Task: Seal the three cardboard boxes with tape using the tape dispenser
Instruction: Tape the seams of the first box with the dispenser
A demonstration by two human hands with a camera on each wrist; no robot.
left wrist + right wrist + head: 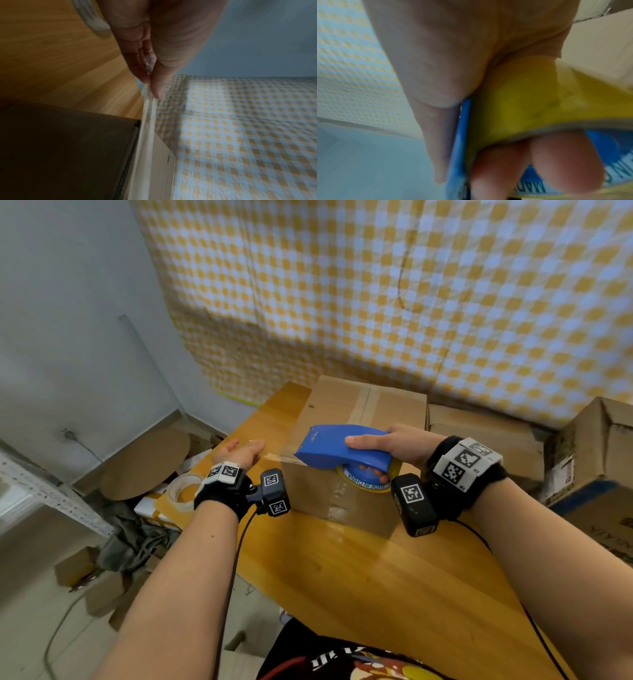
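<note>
The wooden table [359, 570] carries the cardboard box [352, 446] being worked on; it sits at the far middle of the tabletop, with a taped seam already running near-to-far along its top. Two more boxes stand to the right: a low one [479, 433] touching the first, and a taller one [596, 446] at the right edge.

The blue tape dispenser [339, 448] hangs over the box's near-left top edge, mouth pointing left. The right hand [394, 445] is wrapped round its body, thumb along the top, fingers curled into the roll's core.

A clear strip of tape [277, 455] stretches left from the dispenser mouth to the left hand [239, 455], which pinches the free end between thumb and fingers out past the box's left side. The left wrist view shows the strip [147, 121] running from the fingertips [158, 93] toward the box's corner.

Key relation: the strip's long axis lies left-right, crossing the existing seam. The left hand is nearer the free end and, judging by position, is placed to press it onto the left wall.

A spare tape roll [183, 491] lies at the table's near-left edge.
</note>
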